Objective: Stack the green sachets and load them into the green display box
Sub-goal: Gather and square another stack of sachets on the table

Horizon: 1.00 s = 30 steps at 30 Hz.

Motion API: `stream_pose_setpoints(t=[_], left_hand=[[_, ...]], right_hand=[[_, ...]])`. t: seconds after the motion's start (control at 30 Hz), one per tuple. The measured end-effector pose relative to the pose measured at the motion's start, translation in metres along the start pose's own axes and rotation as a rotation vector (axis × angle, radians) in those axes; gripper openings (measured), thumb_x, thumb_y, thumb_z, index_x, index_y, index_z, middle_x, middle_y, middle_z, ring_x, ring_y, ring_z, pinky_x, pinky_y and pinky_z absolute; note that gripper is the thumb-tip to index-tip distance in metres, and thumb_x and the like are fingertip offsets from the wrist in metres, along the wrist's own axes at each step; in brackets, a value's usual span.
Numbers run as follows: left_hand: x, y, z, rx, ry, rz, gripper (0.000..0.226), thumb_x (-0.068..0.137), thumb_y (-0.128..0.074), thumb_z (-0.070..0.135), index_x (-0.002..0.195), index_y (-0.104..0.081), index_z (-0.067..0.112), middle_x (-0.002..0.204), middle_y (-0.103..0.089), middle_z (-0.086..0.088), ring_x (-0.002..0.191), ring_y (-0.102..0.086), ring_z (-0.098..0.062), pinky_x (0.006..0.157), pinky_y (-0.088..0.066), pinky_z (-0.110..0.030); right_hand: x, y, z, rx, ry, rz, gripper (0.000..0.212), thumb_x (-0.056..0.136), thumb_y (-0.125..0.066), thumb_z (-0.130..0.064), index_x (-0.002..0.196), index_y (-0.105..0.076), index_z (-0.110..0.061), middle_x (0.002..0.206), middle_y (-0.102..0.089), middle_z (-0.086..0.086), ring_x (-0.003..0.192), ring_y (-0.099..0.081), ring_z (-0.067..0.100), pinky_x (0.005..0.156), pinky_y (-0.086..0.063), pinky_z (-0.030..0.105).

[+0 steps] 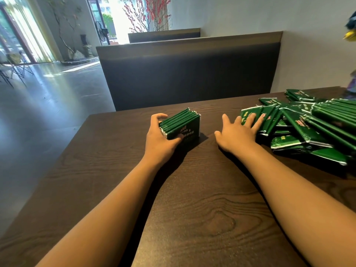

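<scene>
A neat stack of green sachets [182, 123] stands on edge on the dark wooden table [192, 199]. My left hand [159, 135] grips the stack from its left end, thumb on the near face and fingers curled over the far side. To the right lies a loose pile of green sachets [308, 122], overlapping at many angles. My right hand [238, 132] lies flat with spread fingers, its fingertips resting on the nearest sachets at the pile's left edge. No green display box is in view.
A dark padded bench back [188, 74] stands just beyond the table's far edge. The table's left edge drops to a shiny grey floor [48, 97]. A wall runs along the right, with a colourful object [351, 33] at the upper right corner.
</scene>
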<state>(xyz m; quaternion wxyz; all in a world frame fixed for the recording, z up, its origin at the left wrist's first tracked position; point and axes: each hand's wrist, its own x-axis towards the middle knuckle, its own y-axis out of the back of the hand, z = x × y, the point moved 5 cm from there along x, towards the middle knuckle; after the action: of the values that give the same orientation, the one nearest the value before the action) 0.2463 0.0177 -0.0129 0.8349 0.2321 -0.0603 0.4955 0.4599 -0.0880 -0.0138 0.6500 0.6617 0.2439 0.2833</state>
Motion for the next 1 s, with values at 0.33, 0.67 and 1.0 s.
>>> stream_pose_setpoints(t=[0.33,0.67,1.0], left_hand=[[0.001,0.007,-0.003,-0.023,0.012,0.143,0.064,0.083,-0.081,0.004,0.127,-0.042,0.029,0.129,-0.053,0.004,0.124,-0.056,-0.014,0.099,-0.057,-0.034],[0.004,0.006,-0.008,0.024,-0.010,0.132,0.076,0.076,-0.088,0.014,0.129,-0.038,0.036,0.137,-0.050,-0.001,0.127,-0.055,-0.018,0.106,-0.053,-0.047],[0.004,0.004,-0.008,0.025,-0.007,0.112,0.083,0.073,-0.091,0.023,0.130,-0.034,0.043,0.140,-0.048,0.000,0.129,-0.053,-0.018,0.107,-0.052,-0.049]], right_hand=[[-0.019,0.009,-0.042,0.326,0.408,0.131,0.039,0.100,-0.049,-0.041,0.136,-0.054,-0.027,0.133,-0.056,0.000,0.129,-0.049,0.024,0.113,-0.021,0.053],[-0.015,0.007,-0.024,0.218,0.194,0.162,0.061,0.100,-0.046,-0.050,0.153,-0.031,-0.025,0.151,-0.043,0.016,0.142,-0.028,0.042,0.115,-0.024,0.054],[-0.013,0.007,-0.021,0.242,0.175,0.078,0.081,0.094,-0.055,-0.053,0.158,-0.020,-0.019,0.147,-0.044,0.020,0.136,-0.040,0.041,0.112,-0.031,0.051]])
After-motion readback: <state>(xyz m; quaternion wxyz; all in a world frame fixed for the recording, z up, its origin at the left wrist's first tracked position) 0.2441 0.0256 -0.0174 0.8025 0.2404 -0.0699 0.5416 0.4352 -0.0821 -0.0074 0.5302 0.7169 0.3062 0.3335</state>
